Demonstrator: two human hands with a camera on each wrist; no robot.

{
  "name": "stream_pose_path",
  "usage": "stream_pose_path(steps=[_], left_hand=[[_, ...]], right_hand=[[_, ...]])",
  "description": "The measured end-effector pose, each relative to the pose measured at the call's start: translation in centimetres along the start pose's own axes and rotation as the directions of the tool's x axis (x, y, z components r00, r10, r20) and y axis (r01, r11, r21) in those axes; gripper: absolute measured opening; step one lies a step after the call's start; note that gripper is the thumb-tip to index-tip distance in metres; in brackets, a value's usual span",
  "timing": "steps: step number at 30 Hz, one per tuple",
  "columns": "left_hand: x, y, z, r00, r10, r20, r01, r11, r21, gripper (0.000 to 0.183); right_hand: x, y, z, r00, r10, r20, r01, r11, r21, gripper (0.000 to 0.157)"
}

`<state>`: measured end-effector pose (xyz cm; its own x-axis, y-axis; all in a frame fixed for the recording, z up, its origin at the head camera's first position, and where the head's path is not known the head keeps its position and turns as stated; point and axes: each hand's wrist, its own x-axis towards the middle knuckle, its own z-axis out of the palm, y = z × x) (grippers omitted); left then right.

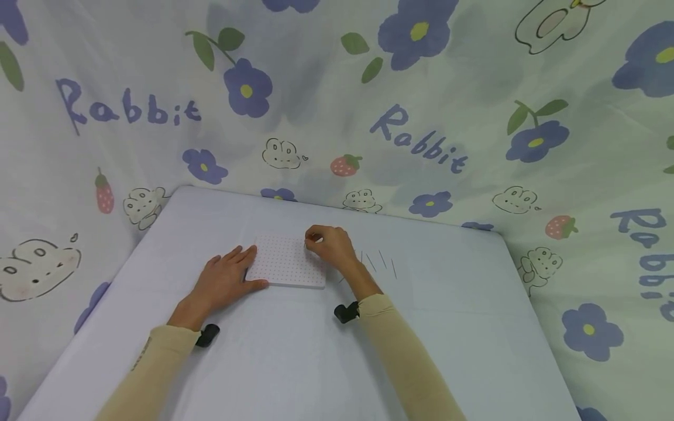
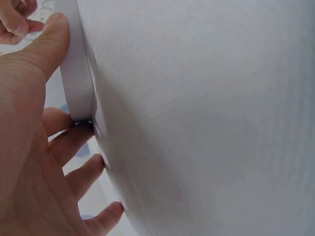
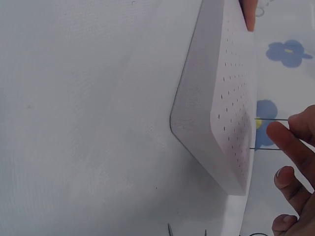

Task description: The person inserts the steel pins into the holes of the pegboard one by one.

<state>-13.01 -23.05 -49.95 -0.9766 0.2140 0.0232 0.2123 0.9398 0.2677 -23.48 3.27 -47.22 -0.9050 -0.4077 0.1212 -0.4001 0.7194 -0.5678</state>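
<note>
A white board with a grid of small holes lies flat on the table. At its left end my left hand rests with fingers spread, the thumb along the near edge and the other fingers by the left side. My right hand is over the board's far right part, thumb and forefinger pinching a thin metal pin that stands up from the board. A second thin pin rises from the board beside it, behind the fingers in the right wrist view.
Several thin dark pins lie on the white-covered table right of the board, some partly hidden by my right hand. A hanging cloth with flowers and rabbits backs the table. Each wrist carries a small black camera.
</note>
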Motion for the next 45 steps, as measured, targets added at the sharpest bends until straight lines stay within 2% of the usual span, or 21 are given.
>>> stream_pose_path(steps=[10, 19, 45], left_hand=[[0.0, 0.1, -0.2, 1.0, -0.005, 0.025, 0.005, 1.0, -0.004, 0.097], [0.0, 0.1, -0.2, 1.0, -0.009, 0.023, 0.01, 1.0, -0.004, 0.097], [-0.1, 0.2, -0.4, 0.999, -0.003, 0.034, 0.002, 1.0, 0.014, 0.096]], right_hand=[[0.0, -0.3, 0.2, 1.0, -0.004, 0.008, 0.004, 1.0, 0.011, 0.011], [0.1, -0.7, 0.3, 0.999, 0.029, 0.034, -0.029, 1.0, -0.013, 0.012], [-0.1, -1.0, 0.7, 0.998, 0.023, 0.057, -0.019, 0.997, -0.074, 0.014]])
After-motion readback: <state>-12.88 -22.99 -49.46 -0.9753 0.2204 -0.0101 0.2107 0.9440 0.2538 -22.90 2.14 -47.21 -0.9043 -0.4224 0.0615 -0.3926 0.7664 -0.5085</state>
